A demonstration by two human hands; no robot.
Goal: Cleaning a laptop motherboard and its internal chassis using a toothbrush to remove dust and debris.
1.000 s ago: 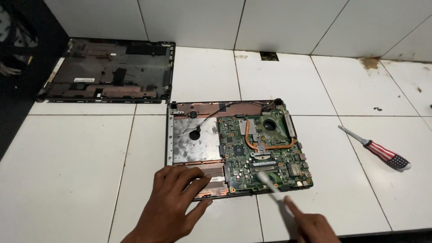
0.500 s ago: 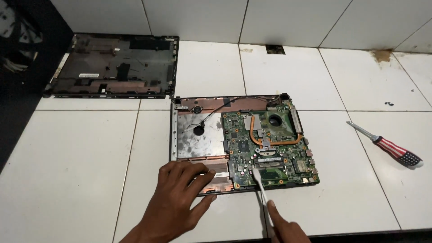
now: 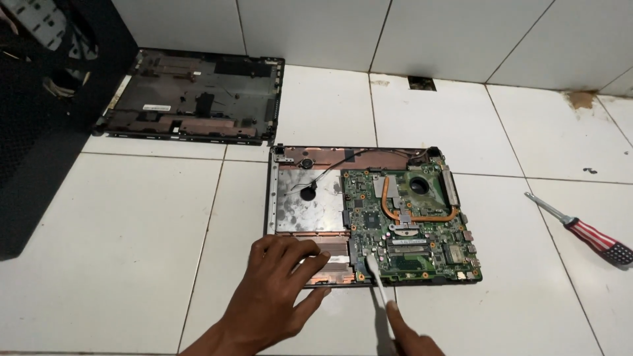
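The right hand [image 3: 412,336] is mostly cut off by the bottom edge, so its grip on the white brush [image 3: 377,280] cannot be made out. The left hand [image 3: 273,290] covers the near left corner of the open laptop base [image 3: 310,211]. The screwdriver [image 3: 583,231] loses its handle end at the right edge. The motherboard [image 3: 409,231] parts are too small to tell apart.

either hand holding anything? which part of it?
Right hand holds a thin white brush by its lower handle end, head on the green circuit board. Left hand holds nothing, resting flat on the opened laptop base.
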